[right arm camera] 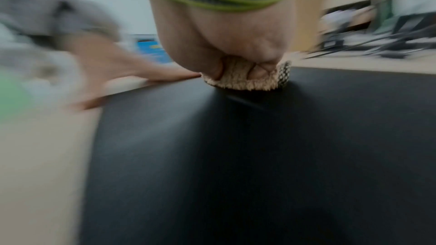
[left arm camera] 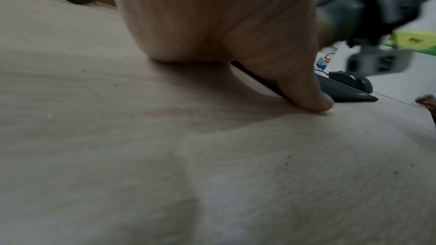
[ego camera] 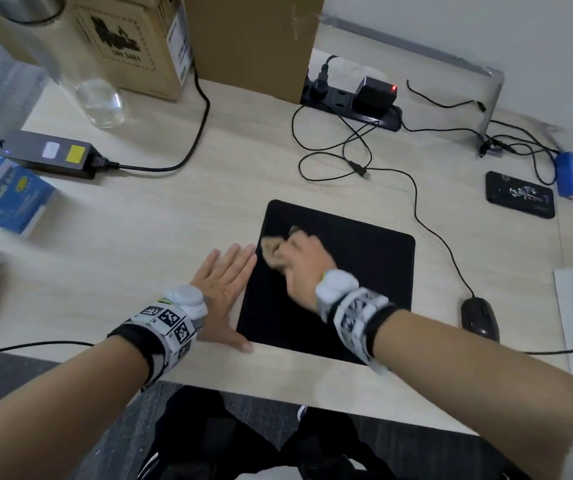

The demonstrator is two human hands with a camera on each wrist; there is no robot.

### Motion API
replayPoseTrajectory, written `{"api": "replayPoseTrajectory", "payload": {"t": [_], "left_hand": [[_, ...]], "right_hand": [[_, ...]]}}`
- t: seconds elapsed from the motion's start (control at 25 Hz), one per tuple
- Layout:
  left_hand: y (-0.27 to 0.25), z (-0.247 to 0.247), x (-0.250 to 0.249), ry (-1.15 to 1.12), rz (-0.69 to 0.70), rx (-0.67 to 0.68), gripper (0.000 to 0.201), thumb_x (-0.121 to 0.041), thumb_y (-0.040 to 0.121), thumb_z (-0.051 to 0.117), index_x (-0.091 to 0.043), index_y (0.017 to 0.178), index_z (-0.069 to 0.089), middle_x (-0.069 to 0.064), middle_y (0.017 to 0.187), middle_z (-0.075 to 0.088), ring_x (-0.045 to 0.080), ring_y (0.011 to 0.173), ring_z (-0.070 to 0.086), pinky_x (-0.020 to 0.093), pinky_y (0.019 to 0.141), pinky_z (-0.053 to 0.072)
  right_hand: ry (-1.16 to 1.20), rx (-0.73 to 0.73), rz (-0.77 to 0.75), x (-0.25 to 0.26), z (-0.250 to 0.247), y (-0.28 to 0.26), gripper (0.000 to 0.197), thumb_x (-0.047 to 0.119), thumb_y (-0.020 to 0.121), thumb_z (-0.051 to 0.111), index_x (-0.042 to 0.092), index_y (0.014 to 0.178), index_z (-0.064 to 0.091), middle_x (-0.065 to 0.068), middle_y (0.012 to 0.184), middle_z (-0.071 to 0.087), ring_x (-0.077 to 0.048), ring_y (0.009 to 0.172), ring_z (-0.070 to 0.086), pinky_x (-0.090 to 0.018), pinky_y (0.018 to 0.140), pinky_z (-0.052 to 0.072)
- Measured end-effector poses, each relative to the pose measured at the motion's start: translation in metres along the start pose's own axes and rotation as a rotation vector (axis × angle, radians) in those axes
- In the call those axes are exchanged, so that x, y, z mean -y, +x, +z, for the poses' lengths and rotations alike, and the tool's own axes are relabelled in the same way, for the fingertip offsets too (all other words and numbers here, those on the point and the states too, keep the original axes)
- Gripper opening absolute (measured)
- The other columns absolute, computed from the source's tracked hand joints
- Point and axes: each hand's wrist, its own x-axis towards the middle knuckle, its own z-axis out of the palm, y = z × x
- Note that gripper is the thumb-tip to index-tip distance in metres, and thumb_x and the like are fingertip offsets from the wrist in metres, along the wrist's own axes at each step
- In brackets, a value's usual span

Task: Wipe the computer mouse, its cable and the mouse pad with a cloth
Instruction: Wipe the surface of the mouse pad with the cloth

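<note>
Far left of the head view: we see a blue box [ego camera: 4, 192] at the frame's left edge, a grey power brick [ego camera: 47, 154] above it, and a clear glass [ego camera: 99, 102] with cardboard boxes [ego camera: 132, 39] in the upper left.
Left hand: our left hand [ego camera: 224, 289] lies flat on the desk [ego camera: 139, 254] in the lower middle of the head view, fingers straight and together, holding nothing. Its fingertips reach the left edge of the mouse pad [ego camera: 364, 271], and the thumb rests at the pad's near left corner, as the left wrist view also shows.
Cloth: a tan, fuzzy cloth [right arm camera: 238, 79] sits bunched under our right hand, pressed on the upper left part of the pad, just right of the left fingertips.
Right hand: our right hand [ego camera: 302, 261] is curled over the cloth and grips it, fingers tucked into the fabric in the right wrist view; it is blurred in the head view.
Mouse pad: black, centre of the head view, lying flat on the desk with both hands at its left side.
Mouse: the black mouse [ego camera: 479, 318] rests on the desk just right of the pad, apart from both hands.
Cable: its thin black cable [ego camera: 430, 230] runs from the mouse up toward the frame's upper middle, ending in a loose plug near a power strip [ego camera: 354, 105].
</note>
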Motion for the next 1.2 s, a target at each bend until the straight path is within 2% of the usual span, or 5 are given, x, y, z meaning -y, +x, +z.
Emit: {"api": "replayPoseTrajectory", "payload": {"t": [0.2,0.4,0.6,0.76,1.2], "left_hand": [[0.000,0.005,0.000,-0.006,-0.009,-0.095,0.147,-0.096,0.052,0.044,-0.010,0.148,-0.027,0.006,0.158,-0.033,0.022,0.143,-0.035,0.044,0.116,-0.020],[0.001,0.002,-0.001,-0.012,-0.036,-0.072,0.155,-0.098,0.046,0.045,-0.008,0.145,-0.033,0.007,0.155,-0.038,0.022,0.142,-0.037,0.044,0.116,-0.021],[0.001,0.001,0.000,-0.027,-0.038,-0.017,0.157,-0.101,0.044,0.042,-0.008,0.136,-0.046,0.006,0.148,-0.048,0.021,0.137,-0.044,0.045,0.117,-0.020],[0.000,-0.001,0.000,-0.024,-0.031,-0.018,0.155,-0.101,0.045,0.041,-0.010,0.138,-0.044,0.004,0.149,-0.047,0.020,0.138,-0.042,0.045,0.118,-0.018],[0.000,-0.013,-0.013,-0.008,-0.101,0.067,0.143,-0.101,0.050,0.027,-0.014,0.139,-0.042,0.002,0.149,-0.047,0.020,0.139,-0.041,0.044,0.119,-0.017]], "right_hand": [[0.091,0.307,-0.340,0.036,0.019,-0.092,0.022,0.005,0.072,0.059,0.017,0.090,0.058,-0.005,0.096,0.052,-0.022,0.078,0.042,-0.034,0.061,0.041],[0.113,0.307,-0.458,0.023,0.005,-0.037,0.019,0.018,0.075,0.045,0.015,0.085,0.061,-0.008,0.091,0.054,-0.025,0.072,0.047,-0.036,0.061,0.045],[0.065,-0.002,-0.062,-0.002,-0.005,0.057,0.024,0.004,0.071,0.058,0.013,0.092,0.066,-0.012,0.097,0.057,-0.034,0.083,0.055,-0.029,0.074,0.043],[-0.035,0.074,0.290,-0.007,-0.020,0.098,0.037,0.008,0.078,0.054,0.018,0.114,0.058,-0.010,0.116,0.048,-0.033,0.102,0.049,-0.033,0.078,0.045],[0.053,0.216,-0.233,0.025,0.011,-0.103,0.042,0.008,0.071,0.065,0.026,0.100,0.040,-0.005,0.096,0.053,-0.026,0.078,0.048,-0.039,0.065,0.048]]}}
